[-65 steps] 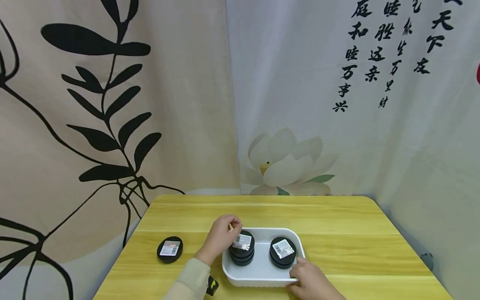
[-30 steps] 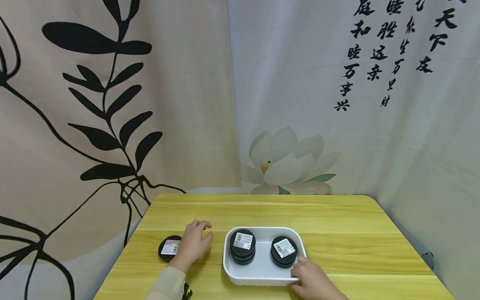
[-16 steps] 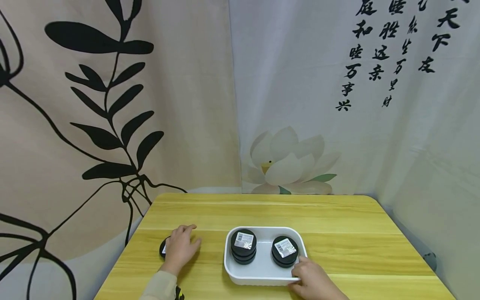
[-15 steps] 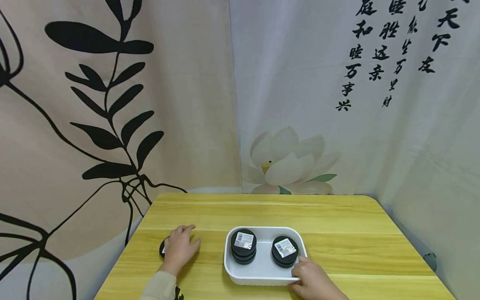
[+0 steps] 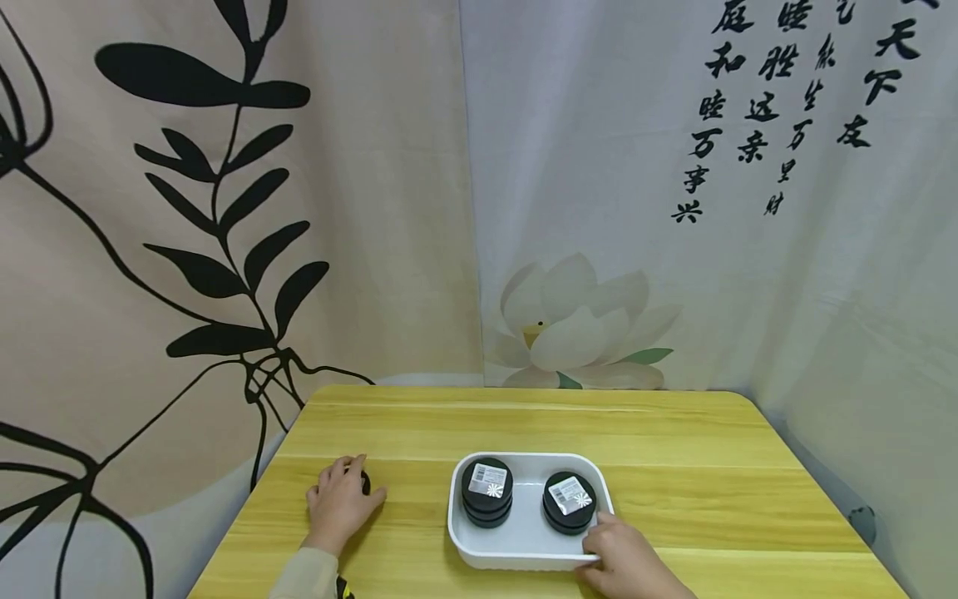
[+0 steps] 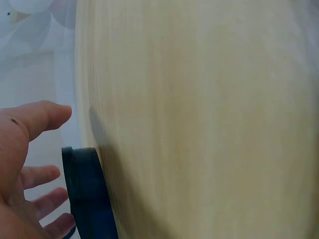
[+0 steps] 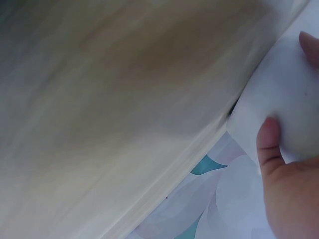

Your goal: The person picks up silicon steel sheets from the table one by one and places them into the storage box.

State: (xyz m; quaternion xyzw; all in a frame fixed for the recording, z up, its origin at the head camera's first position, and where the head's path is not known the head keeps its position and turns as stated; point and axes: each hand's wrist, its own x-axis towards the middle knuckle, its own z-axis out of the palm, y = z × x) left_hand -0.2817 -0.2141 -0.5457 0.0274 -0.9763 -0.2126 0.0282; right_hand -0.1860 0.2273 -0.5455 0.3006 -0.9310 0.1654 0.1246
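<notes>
My left hand (image 5: pixel 338 503) is over a flat, round black container (image 5: pixel 366 482) on the left of the table, covering most of it in the head view. In the left wrist view its fingers are spread at the top of that black container (image 6: pixel 90 194), the thumb held apart. My right hand (image 5: pixel 627 556) grips the front right corner of a white tray (image 5: pixel 516 551); the right wrist view has the thumb against the tray's outer wall (image 7: pixel 294 109). Inside the tray stand two stacks of similar labelled containers, a left stack (image 5: pixel 486 495) and a right stack (image 5: pixel 570 503).
The tray stands on a yellow wood-grain table (image 5: pixel 696 466). Behind the table hangs a printed curtain (image 5: pixel 389 208) with black leaves, a lotus flower and brush characters. The table's left edge lies close to my left hand.
My left hand has moved left, from beside the left stack in the tray to the single black container, which it now mostly covers. My right hand has stayed at the tray's corner.
</notes>
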